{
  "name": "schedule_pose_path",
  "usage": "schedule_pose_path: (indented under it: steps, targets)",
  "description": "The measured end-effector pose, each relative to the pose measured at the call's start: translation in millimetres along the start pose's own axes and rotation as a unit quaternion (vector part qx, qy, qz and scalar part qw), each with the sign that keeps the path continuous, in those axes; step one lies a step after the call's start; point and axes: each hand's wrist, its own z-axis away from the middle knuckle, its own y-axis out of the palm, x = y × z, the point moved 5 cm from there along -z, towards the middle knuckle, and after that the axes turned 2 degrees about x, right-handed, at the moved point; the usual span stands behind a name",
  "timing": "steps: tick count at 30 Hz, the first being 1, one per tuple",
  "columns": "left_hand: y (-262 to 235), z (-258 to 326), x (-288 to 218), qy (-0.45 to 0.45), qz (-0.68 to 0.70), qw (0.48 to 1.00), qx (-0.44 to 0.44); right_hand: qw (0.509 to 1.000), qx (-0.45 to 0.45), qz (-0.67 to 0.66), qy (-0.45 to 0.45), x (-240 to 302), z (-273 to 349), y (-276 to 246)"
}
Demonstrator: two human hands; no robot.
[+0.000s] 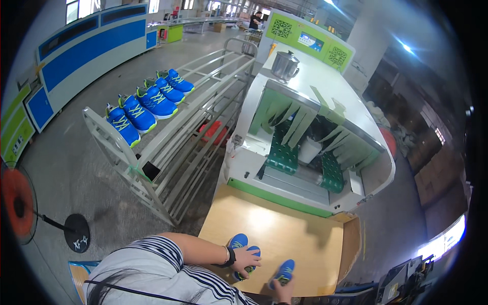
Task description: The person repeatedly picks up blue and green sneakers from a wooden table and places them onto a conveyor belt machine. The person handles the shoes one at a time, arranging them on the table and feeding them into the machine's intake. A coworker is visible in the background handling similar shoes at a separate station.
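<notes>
My left hand [245,260] lies over a blue sneaker [256,249] on the wooden tabletop, its fingers and thumb closed about the shoe's middle. A second blue sneaker [238,240] touches it on the left, just past my wrist. To the right, my right hand [283,291] grips another blue sneaker [286,269] with lime-green trim by its near end; the toe points away from me. Part of my right hand is cut off by the lower edge. On my left wrist is a black band.
Beyond the tabletop [223,213] stands a white and green conveyor machine [244,122] with hanging strips and a green perforated belt [281,152]. A metal pot [285,66] sits on it. At left, a metal rack [178,195] carries several blue sneakers [155,101]. A fan [19,206] stands farther left.
</notes>
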Motion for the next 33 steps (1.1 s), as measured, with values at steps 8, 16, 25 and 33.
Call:
schedule_pose_path:
  steps: [8, 16, 25, 33]
  targets:
    - [-11.7, 37.5, 24.3, 0.006, -0.004, 0.999, -0.033, 0.982, 0.067, 0.147, -0.095, 129.9, 44.5, 105.1]
    - [-27.1, 69.2, 39.8, -0.052, -0.028, 0.997, -0.042, 0.982, 0.079, -0.170, 0.031, 89.5, 67.2, 122.9]
    - [-36.6, 75.9, 18.0, 0.022, -0.065, 0.997, -0.032, 0.972, -0.029, 0.207, 0.107, 53.0, 207.9, 150.1]
    - [-26.9, 74.5, 26.5, 0.092, -0.094, 0.985, -0.115, 0.883, -0.121, 0.007, 0.453, -61.5, 363.6, 240.5]
